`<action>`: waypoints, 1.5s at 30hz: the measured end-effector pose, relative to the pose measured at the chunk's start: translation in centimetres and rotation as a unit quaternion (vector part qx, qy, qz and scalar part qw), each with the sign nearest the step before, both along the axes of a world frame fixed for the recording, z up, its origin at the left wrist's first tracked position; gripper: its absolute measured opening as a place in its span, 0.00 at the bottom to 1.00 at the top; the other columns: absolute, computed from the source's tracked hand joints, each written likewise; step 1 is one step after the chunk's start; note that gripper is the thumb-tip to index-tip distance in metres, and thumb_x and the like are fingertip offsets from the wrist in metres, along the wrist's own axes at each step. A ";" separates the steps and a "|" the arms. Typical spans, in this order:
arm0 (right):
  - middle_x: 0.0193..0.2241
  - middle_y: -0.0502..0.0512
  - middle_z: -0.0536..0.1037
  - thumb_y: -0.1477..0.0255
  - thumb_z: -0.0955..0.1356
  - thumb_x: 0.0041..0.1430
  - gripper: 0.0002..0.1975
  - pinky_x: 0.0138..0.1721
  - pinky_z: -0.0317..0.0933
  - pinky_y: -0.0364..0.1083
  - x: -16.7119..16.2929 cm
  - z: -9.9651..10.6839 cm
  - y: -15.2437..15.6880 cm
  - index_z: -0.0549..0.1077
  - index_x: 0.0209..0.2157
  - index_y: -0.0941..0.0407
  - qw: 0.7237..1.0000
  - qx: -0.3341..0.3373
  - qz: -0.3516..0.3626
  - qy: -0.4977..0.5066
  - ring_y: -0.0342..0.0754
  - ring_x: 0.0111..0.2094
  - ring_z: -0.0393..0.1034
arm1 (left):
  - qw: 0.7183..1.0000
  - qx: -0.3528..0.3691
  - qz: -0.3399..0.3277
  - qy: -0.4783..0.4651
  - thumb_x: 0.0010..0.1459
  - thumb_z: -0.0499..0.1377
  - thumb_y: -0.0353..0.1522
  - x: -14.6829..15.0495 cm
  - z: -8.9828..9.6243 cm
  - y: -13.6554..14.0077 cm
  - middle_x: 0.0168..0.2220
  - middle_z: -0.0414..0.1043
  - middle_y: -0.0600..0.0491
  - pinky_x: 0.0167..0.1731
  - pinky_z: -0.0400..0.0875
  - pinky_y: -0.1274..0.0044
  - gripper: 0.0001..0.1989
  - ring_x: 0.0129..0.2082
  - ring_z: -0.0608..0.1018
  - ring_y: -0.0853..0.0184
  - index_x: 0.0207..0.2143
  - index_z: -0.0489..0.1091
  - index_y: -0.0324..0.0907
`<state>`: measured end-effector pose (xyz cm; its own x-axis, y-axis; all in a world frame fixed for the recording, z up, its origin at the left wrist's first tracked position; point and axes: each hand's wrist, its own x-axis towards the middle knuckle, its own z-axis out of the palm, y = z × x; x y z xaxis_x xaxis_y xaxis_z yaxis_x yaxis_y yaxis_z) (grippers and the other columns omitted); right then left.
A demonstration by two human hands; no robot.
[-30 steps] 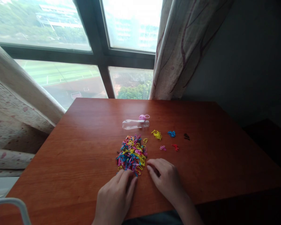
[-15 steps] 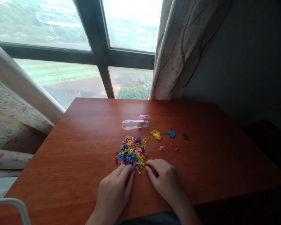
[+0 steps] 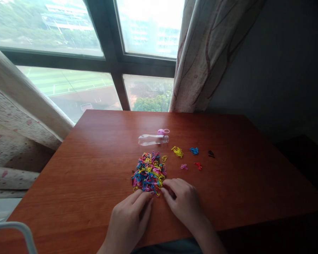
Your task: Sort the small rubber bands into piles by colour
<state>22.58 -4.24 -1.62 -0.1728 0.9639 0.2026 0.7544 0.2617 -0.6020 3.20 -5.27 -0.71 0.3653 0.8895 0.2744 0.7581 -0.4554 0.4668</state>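
A heap of small looped rubber bands (image 3: 148, 171) in yellow, blue, pink, red and black lies on the brown table. My left hand (image 3: 131, 213) is at the heap's near edge, thumb and index finger drawn together; whatever is between the tips is too small to make out. On the right edge of the heap rests my right hand (image 3: 182, 199), fingers curled, with a gap between thumb and index fingertip. Sorted by colour to the right lie yellow bands (image 3: 177, 152), blue bands (image 3: 194, 151), black bands (image 3: 211, 153), pink bands (image 3: 184, 166) and red bands (image 3: 198, 165).
Beyond the heap a clear plastic bottle (image 3: 152, 140) lies on its side, uncapped. Its pink cap with a loop (image 3: 162, 132) is just behind it. The table (image 3: 95, 151) meets a window and curtains (image 3: 198, 63). A white curved tube (image 3: 18, 227) shows at lower left.
My left hand has drawn back slightly from the heap, uncovering bands at its near edge. My right hand has shifted a little left, onto the heap's right edge.
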 end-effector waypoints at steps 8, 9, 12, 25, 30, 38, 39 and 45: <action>0.28 0.51 0.77 0.76 0.65 0.61 0.06 0.33 0.58 0.43 -0.1 -0.3 0.0 0.74 0.33 0.53 0.999 0.005 -0.010 0.033 0.47 0.30 0.70 | 1.000 -0.014 -0.006 -0.009 0.64 0.51 0.31 -0.1 0.1 0.0 0.31 0.76 0.55 0.28 0.71 0.78 0.10 0.28 0.79 0.67 0.36 0.72 0.46; 0.28 0.51 0.77 0.76 0.65 0.62 0.06 0.33 0.58 0.43 0.0 -0.3 -0.1 0.74 0.33 0.53 0.999 0.004 -0.010 0.044 0.47 0.29 0.70 | 1.000 -0.016 -0.005 -0.012 0.65 0.51 0.31 -0.1 0.0 0.0 0.31 0.76 0.55 0.28 0.71 0.78 0.10 0.28 0.79 0.67 0.36 0.72 0.46; 0.27 0.50 0.77 0.75 0.66 0.62 0.06 0.33 0.59 0.43 0.2 -0.5 -0.3 0.74 0.33 0.53 0.997 -0.002 -0.017 0.076 0.46 0.28 0.69 | 1.000 -0.020 -0.005 -0.017 0.64 0.51 0.31 -0.1 -0.1 0.0 0.31 0.76 0.55 0.28 0.71 0.78 0.09 0.29 0.80 0.67 0.37 0.72 0.46; 0.24 0.49 0.75 0.72 0.65 0.61 0.07 0.27 0.58 0.40 0.4 0.0 -0.2 0.75 0.32 0.54 0.988 -0.038 -0.050 0.143 0.44 0.24 0.68 | 1.000 -0.007 -0.009 -0.015 0.64 0.52 0.31 -0.2 -0.4 0.0 0.31 0.76 0.56 0.27 0.70 0.77 0.09 0.28 0.79 0.66 0.36 0.71 0.46; 0.22 0.48 0.74 0.69 0.65 0.62 0.09 0.26 0.58 0.40 2.1 0.8 2.1 0.76 0.31 0.55 0.986 0.012 -0.125 0.113 0.43 0.22 0.68 | 1.000 -0.010 -0.009 -0.022 0.64 0.53 0.31 -0.2 -0.5 0.0 0.31 0.76 0.56 0.27 0.69 0.77 0.07 0.29 0.79 0.66 0.37 0.71 0.47; 0.24 0.50 0.78 0.69 0.65 0.60 0.09 0.28 0.57 0.43 4.8 0.9 7.9 0.77 0.32 0.54 0.978 0.065 -0.194 -0.048 0.47 0.25 0.71 | 0.999 -0.028 -0.007 -0.045 0.64 0.53 0.30 -0.3 -0.4 0.1 0.31 0.77 0.56 0.28 0.69 0.78 0.07 0.29 0.80 0.67 0.38 0.71 0.47; 0.24 0.50 0.78 0.69 0.65 0.60 0.09 0.28 0.57 0.43 4.8 0.8 8.1 0.77 0.32 0.53 0.977 0.065 -0.194 -0.052 0.47 0.25 0.71 | 0.998 -0.031 -0.008 -0.045 0.64 0.53 0.31 -0.3 -0.4 0.1 0.31 0.76 0.56 0.28 0.69 0.78 0.07 0.29 0.80 0.67 0.38 0.71 0.47; 0.28 0.51 0.80 0.70 0.65 0.61 0.09 0.30 0.60 0.42 3.7 0.2 5.5 0.77 0.34 0.54 0.984 0.066 -0.166 -0.016 0.46 0.27 0.73 | 0.999 -0.034 -0.005 -0.039 0.64 0.53 0.31 -0.3 -0.5 0.0 0.31 0.76 0.56 0.28 0.69 0.78 0.07 0.29 0.79 0.67 0.37 0.71 0.47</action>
<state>26.25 1.29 -1.43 0.1399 0.9341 0.3284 0.8291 0.0708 -0.5545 2.94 -5.31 -1.17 0.3533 0.9039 0.2413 0.7142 -0.4272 0.5544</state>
